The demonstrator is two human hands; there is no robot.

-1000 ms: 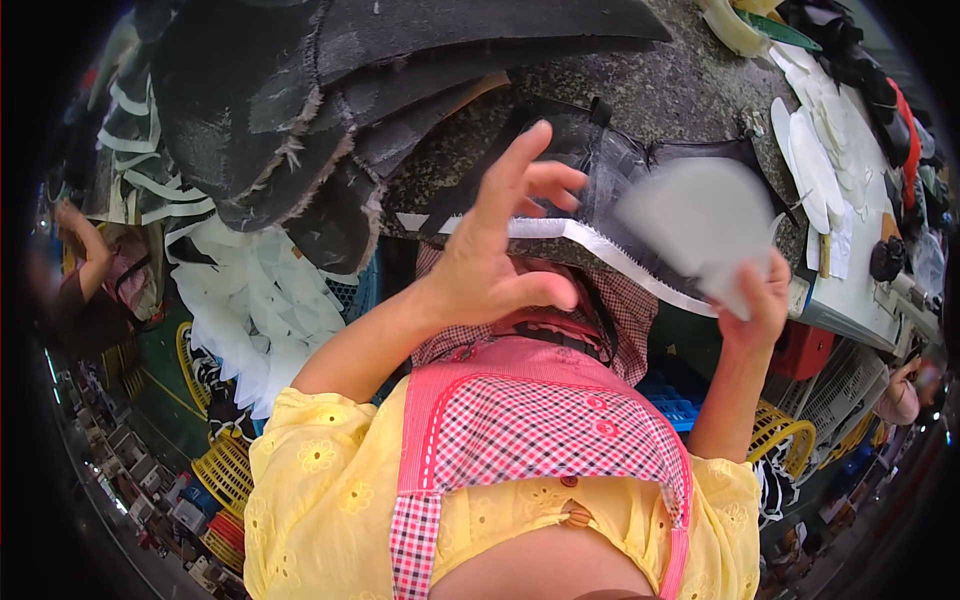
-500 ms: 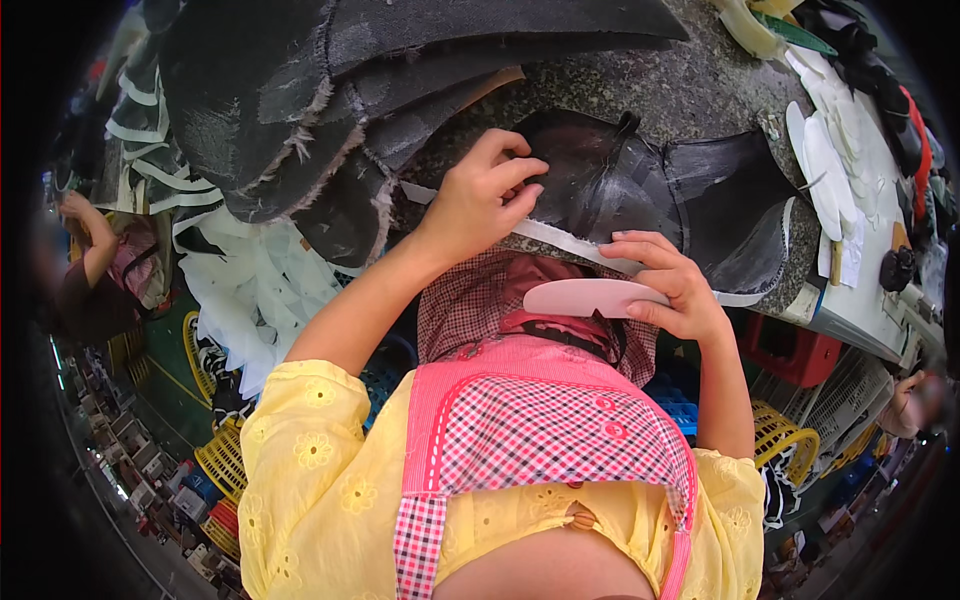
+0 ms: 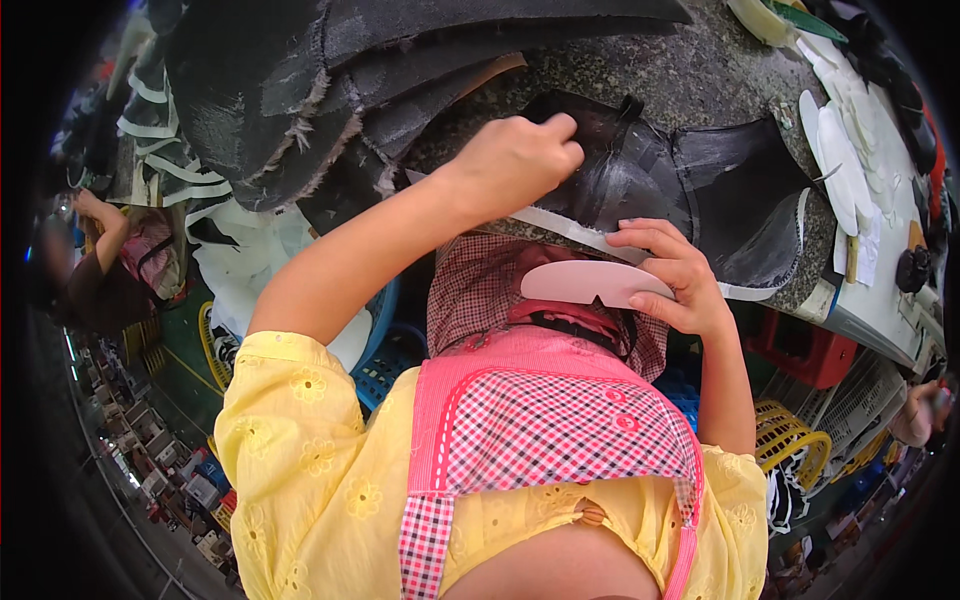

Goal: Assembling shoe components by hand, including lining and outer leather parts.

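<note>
A black stitched piece with a white edging strip, like a boot upper laid open (image 3: 735, 200), lies on the speckled worktop (image 3: 570, 75). Over its left part, my left hand (image 3: 525, 165) is curled closed, knuckles up; whatever the fingers hold is hidden. My right hand (image 3: 680, 280) pinches a pale pinkish half-moon piece (image 3: 570, 282) with a small notch in its lower edge. That piece is held just in front of the black one's near edge, and the right fingertips touch the white strip.
Stacked black pieces with frayed edges (image 3: 250, 110) fill the far left. At right, white curved pieces (image 3: 835, 165) lie near a pale tabletop (image 3: 880, 285). Below stand a red stool-like object (image 3: 805, 350), a yellow basket (image 3: 790, 440) and a blue basket (image 3: 385, 365). Another person (image 3: 105, 255) works at left.
My left hand has shifted right across the black piece, its fingers going from loosely bent to curled closed. The pale half-moon piece has turned slightly in my right hand and risen a little.
</note>
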